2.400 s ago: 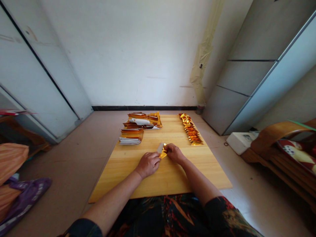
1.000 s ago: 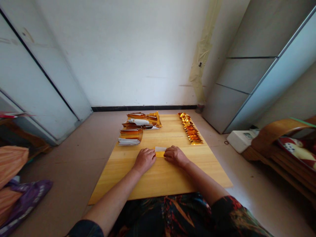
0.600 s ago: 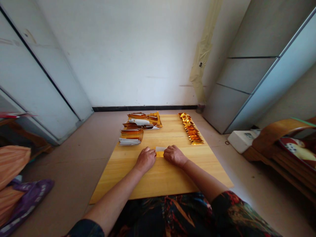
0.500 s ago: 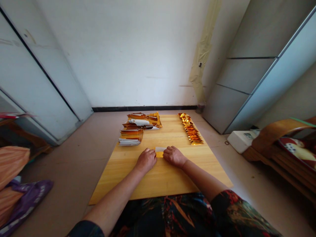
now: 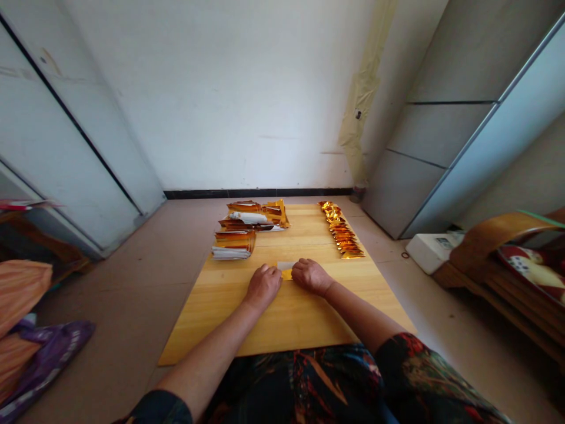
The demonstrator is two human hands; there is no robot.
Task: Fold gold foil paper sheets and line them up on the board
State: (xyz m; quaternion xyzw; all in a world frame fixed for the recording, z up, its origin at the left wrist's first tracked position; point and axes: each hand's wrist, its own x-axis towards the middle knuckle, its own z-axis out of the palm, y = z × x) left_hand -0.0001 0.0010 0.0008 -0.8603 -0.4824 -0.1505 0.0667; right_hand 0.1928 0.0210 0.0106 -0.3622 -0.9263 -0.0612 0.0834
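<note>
A small gold foil paper, white on its upper part, lies on the wooden board between my two hands. My left hand has its fingers curled and pressed on the paper's left end. My right hand is curled the same way on its right end. Most of the paper is hidden under my fingers. A row of folded gold pieces runs along the board's far right. Stacks of gold and white foil sheets sit at the far left.
The board rests low on a tiled floor. A white cabinet stands at the right, with a white box and a wooden chair near it. Sliding doors are on the left, and orange and purple bags lie at the lower left.
The paper was held up off the board in my fingers; now it lies flat on the board. Both hands have closed in over it, so less of it shows.
</note>
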